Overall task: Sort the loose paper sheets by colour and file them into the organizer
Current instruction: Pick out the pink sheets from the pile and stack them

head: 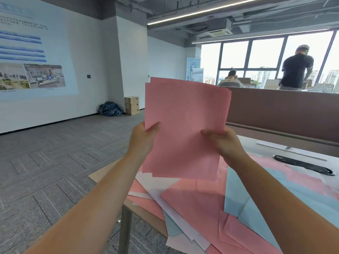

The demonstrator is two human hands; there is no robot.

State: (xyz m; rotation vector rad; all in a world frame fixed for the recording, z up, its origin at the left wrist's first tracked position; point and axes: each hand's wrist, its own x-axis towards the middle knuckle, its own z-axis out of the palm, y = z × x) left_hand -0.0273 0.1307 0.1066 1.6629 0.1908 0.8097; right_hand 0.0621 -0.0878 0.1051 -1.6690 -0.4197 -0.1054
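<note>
Thumbs in front, the left hand (145, 138) and right hand (223, 142) pinch a stack of pink sheets (185, 129) upright over the desk (266, 145). Beneath it loose pink, blue and white sheets (201, 204) overlap, with a brown partition (284, 110) far right.

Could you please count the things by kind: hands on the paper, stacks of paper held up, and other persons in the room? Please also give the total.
Hands on the paper: 2, the left hand and the right hand
Stacks held up: 1, the pink stack
Other persons: 2, the seated person and the standing person
Total: 5
</note>
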